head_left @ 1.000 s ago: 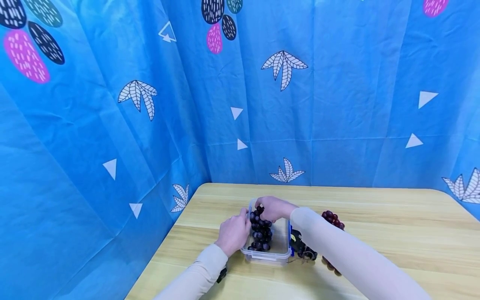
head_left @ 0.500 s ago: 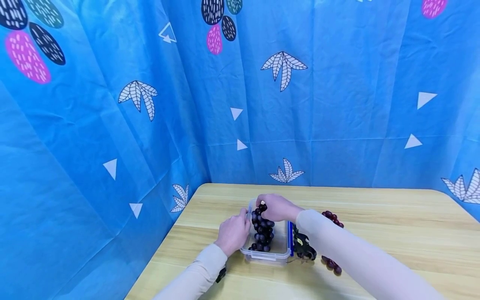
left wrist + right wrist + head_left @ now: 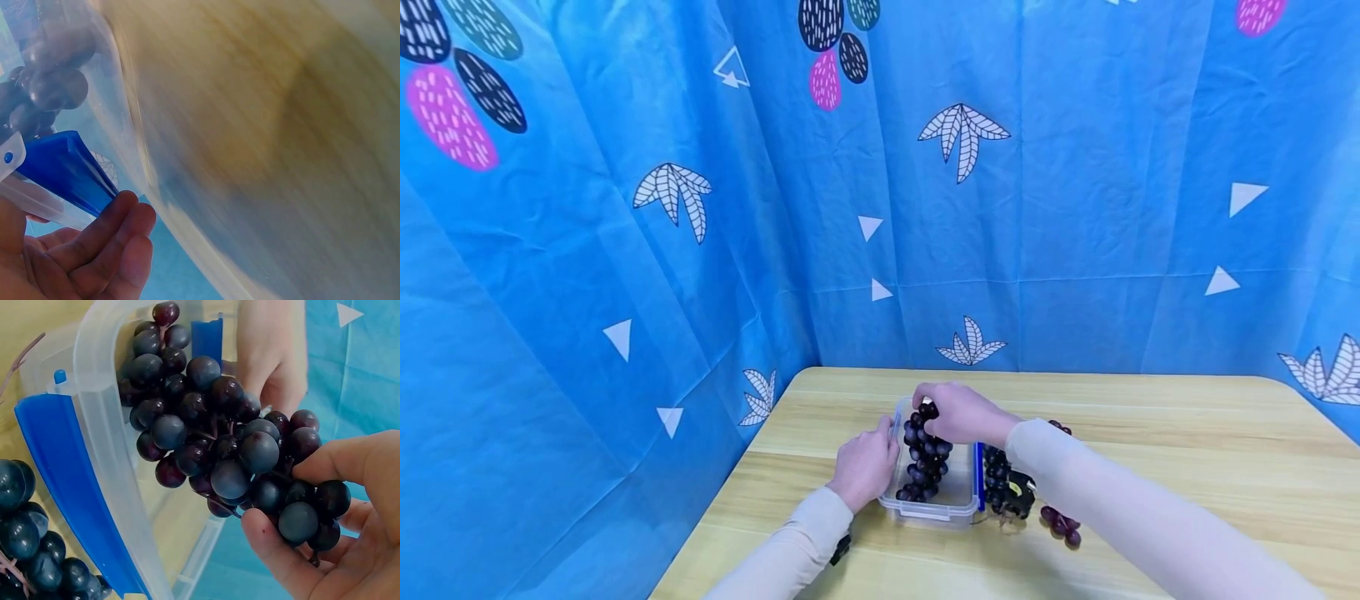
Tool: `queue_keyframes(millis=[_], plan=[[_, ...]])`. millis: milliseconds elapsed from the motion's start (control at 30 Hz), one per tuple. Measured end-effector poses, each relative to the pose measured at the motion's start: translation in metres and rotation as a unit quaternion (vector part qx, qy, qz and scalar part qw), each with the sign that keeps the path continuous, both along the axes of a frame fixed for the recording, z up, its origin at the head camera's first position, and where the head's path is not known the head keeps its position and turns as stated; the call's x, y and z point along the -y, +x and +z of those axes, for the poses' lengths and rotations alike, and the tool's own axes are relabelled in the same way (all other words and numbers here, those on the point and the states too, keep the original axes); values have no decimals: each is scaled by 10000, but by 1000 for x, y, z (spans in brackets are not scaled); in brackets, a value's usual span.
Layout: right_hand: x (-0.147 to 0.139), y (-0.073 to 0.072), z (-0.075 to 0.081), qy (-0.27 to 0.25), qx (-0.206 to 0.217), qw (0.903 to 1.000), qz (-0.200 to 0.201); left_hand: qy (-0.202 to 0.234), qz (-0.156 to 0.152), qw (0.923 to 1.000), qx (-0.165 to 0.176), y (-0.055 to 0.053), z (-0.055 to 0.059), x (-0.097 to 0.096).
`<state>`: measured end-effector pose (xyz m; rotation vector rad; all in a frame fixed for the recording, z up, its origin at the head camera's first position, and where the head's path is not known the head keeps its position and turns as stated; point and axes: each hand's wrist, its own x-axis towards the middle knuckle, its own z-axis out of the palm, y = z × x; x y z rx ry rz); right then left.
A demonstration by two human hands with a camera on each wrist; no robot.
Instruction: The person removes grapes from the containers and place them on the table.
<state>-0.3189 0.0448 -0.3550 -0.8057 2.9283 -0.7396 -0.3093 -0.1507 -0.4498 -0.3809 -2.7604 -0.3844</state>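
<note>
My right hand [image 3: 958, 412] pinches the upper end of a bunch of dark purple grapes [image 3: 925, 458] between thumb and fingers. The bunch hangs down into a clear plastic food container [image 3: 925, 508]; in the right wrist view its grapes [image 3: 219, 437] fill the middle, my fingers at its lower right. My left hand [image 3: 865, 467] grips the container's left side, thumb at the rim. Seen from the left wrist, its fingertips touch a blue locking flap [image 3: 72, 175]. A second blue flap [image 3: 69, 481] hangs folded down outside the opposite wall.
Another bunch of dark grapes [image 3: 37, 544] lies on the table right beside the container. Farther right are reddish grapes [image 3: 1062, 527], partly hidden by my right sleeve [image 3: 1120, 492]. A black device [image 3: 1018, 496] shows under that sleeve. Blue patterned curtain [image 3: 1075, 208] stands behind the table.
My right hand has risen slightly and shifted a little right, drawing the bunch's upper end up so it hangs longer. My left hand stays on the container.
</note>
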Motion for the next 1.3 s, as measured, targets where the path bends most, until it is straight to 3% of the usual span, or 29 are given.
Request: queue_keyframes(millis=[767, 1067, 1300], plan=[[-25, 19, 36, -263, -321, 9981, 457, 61, -61, 10000, -37, -2, -2, 1], [-44, 21, 53, -339, -808, 9956, 333, 81, -24, 10000, 49, -1, 0, 1], [-58, 24, 65, -466, -886, 9945, 303, 122, 22, 9997, 204, -1, 2, -1]])
